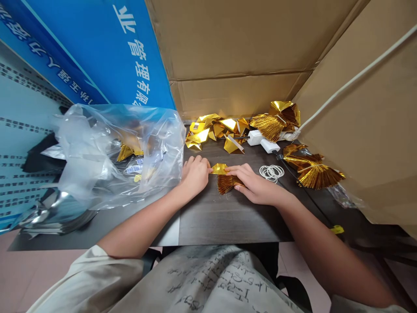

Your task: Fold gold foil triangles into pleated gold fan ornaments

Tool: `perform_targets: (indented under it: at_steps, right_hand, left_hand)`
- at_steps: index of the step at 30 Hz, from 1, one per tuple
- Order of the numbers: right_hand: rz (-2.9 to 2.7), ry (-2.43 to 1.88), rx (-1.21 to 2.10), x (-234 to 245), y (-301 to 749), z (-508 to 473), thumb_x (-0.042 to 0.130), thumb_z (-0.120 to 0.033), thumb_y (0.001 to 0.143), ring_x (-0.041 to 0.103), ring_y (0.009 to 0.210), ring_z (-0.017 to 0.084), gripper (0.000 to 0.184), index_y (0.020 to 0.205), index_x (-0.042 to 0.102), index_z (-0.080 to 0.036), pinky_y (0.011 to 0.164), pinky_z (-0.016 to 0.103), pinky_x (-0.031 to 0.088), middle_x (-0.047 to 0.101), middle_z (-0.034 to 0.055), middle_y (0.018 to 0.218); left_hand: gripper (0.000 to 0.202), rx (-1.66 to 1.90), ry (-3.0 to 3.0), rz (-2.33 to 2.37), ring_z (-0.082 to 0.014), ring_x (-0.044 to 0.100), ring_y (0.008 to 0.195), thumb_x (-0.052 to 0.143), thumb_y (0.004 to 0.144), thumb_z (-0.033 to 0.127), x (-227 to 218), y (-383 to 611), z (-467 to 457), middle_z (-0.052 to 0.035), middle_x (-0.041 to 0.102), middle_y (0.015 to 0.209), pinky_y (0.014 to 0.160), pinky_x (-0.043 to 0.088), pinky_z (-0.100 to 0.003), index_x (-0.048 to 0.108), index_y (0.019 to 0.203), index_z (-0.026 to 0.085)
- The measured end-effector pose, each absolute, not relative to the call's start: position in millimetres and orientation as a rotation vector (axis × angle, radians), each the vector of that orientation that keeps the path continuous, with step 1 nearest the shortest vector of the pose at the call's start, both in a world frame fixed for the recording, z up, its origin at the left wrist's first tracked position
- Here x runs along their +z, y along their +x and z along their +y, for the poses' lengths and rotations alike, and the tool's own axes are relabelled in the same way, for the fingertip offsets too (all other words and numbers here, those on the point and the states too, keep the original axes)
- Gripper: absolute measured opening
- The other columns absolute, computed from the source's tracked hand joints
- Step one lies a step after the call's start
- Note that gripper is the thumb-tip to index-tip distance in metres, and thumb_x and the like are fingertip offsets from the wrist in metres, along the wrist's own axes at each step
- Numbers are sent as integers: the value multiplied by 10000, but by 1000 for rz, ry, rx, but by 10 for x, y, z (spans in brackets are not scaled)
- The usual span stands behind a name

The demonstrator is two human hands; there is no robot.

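Note:
My left hand (195,176) pinches the left end of a folded gold foil piece (219,169) on the dark wood-grain table (228,217). My right hand (256,184) presses on the same piece from the right, and a pleated gold fan section (228,184) hangs below my fingers. White rubber bands (271,172) lie just beyond my right fingertips. A heap of folded gold foil shapes (215,131) sits farther ahead. Pleated gold foil fans (321,176) lie at the right.
A clear plastic bag (117,152) holding gold foil and dark items stands left of my left hand. Cardboard panels (234,43) rise behind and right of the table. A white power adapter (260,141) and cable lie among the gold pieces. A blue printed board (97,52) stands at the far left.

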State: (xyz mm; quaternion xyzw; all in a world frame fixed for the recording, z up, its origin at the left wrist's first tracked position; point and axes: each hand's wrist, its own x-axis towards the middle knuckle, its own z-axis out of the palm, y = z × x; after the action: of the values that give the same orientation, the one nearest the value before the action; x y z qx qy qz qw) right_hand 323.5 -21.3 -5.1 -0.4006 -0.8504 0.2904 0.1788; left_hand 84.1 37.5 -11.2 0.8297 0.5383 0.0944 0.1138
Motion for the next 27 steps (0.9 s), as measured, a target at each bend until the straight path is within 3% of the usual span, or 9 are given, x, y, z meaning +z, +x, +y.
perform_targets:
  at_steps: [6,10,14,18,23,27]
  right_hand:
    - [-2411,-1234,791,-122,3147,-231,381,-271,1000,260,1501,283,345,1323,465,-184,1220,608,362,284,140,1612]
    - [-2409,-1298,795,-131,3126,-231,359,-294,1010,152,1553,315,353,1328,451,-173,1222,655,310,167,166,1650]
    - [-2372,-1341,774,-146,3106,-219,422,-289,989,278,1489,310,346,1323,453,-202,1195,660,336,308,170,1550]
    - [-2347,-1318,765,-158,3096,-191,440,-251,971,401,1382,271,342,1308,454,-192,1181,593,390,398,162,1403]
    - [-2380,-1274,723,-170,3097,-163,437,-240,969,472,1252,271,312,1276,474,-196,1079,578,462,479,149,1330]
    - [-2417,-1276,697,-183,3085,-166,418,-217,972,472,1164,264,342,1306,484,-187,1033,560,482,509,146,1267]
  left_hand:
    - [191,244,2537,1580,-306,556,943,526,995,266,-72,904,277,-148,642,988,810,441,-411,668,963,142]
    - [131,278,2547,1485,-281,588,921,537,990,204,-51,916,289,-120,678,940,808,455,-390,645,950,143]
    - [73,404,2428,1353,-228,613,860,652,931,175,-48,888,343,-52,693,878,765,460,-338,617,867,175]
    - [190,586,2269,1205,-180,632,851,681,891,97,-69,842,376,0,710,857,769,483,-295,634,1043,200]
    - [93,683,2262,981,-167,660,858,679,898,107,-109,821,419,-15,744,884,831,508,-305,722,880,187]
    - [126,686,2256,967,-164,675,835,682,898,108,-130,827,444,-17,761,876,811,511,-298,769,911,198]
